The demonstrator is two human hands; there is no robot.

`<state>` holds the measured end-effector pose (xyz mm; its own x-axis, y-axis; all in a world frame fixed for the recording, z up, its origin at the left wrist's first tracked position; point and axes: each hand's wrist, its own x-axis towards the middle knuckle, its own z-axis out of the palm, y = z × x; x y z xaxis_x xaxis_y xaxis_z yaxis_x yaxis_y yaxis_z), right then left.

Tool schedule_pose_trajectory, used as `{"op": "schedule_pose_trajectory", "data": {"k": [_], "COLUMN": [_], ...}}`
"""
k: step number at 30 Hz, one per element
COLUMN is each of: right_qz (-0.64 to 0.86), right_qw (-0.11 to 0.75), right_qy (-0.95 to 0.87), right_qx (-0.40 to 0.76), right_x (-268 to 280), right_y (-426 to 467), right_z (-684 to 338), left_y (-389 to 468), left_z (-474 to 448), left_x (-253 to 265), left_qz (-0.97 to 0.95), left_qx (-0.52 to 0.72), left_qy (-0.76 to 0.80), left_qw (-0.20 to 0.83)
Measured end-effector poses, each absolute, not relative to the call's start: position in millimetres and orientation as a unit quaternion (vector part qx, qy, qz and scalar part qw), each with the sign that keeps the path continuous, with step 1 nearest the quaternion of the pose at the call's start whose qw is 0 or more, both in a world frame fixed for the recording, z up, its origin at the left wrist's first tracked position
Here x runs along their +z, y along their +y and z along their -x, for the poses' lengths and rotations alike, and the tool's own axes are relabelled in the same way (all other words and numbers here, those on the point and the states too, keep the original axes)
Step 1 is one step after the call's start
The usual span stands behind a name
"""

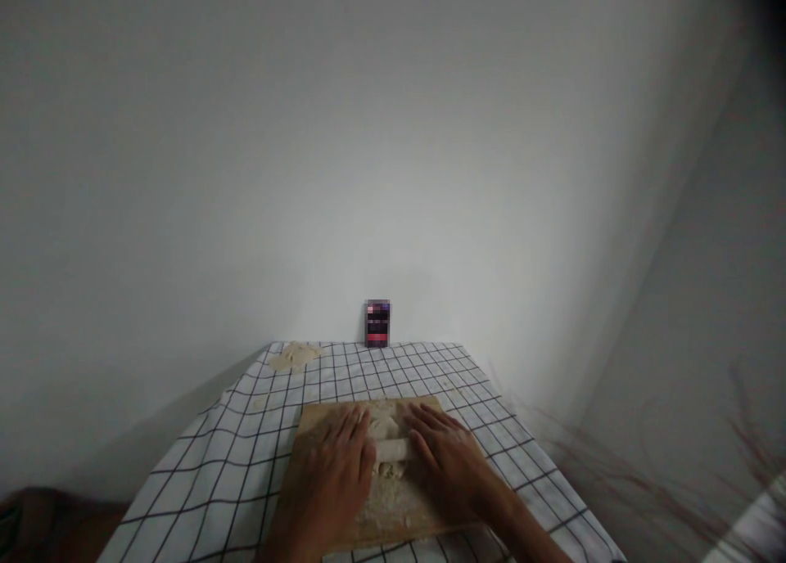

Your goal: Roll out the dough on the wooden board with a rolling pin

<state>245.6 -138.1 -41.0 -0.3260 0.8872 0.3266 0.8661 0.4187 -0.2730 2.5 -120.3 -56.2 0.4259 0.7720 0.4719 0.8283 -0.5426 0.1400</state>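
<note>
A pale rolling pin (393, 450) lies crosswise on a wooden board (386, 522) dusted with flour. My left hand (345, 457) rests flat over its left end, fingers stretched forward. Over the right end lies my right hand (443, 450), also flat with its fingers extended. Both palms hide the ends of the pin. Pale dough (384, 426) shows between my hands, just beyond the pin. Some of it, rough and crumbly, also shows on the near side.
A white cloth with a dark grid (202, 481) covers the table. Pale, flat dough pieces (295, 356) lie at its far left corner. A small dark box-like object (377, 324), blurred out, stands against the wall. Thin reddish twigs (644, 481) are at the right.
</note>
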Motion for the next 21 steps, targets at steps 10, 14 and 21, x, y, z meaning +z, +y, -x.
{"op": "schedule_pose_trajectory", "data": {"k": [10,14,21], "right_qz": [0.554,0.579,0.576], "right_qw": [0.208,0.182,0.164], "right_qy": [-0.806,-0.794,-0.793], "right_qx": [0.008,0.037,0.112], "right_x": [-41.2,-31.2,-35.9], "right_y": [-116.7,-76.8,-24.4], "right_z": [-243.1,-239.3,-242.0], "left_y": [-109.7,-80.4,-24.4], "left_z": [1.0,-5.4,-1.3], "left_x": [-55.9,-39.6,-46.5], "left_qz": [0.844,0.851,0.876], "left_qx": [-0.229,-0.156,-0.058], "left_qy": [-0.462,-0.493,-0.472], "left_qw": [0.151,0.094,0.083]}}
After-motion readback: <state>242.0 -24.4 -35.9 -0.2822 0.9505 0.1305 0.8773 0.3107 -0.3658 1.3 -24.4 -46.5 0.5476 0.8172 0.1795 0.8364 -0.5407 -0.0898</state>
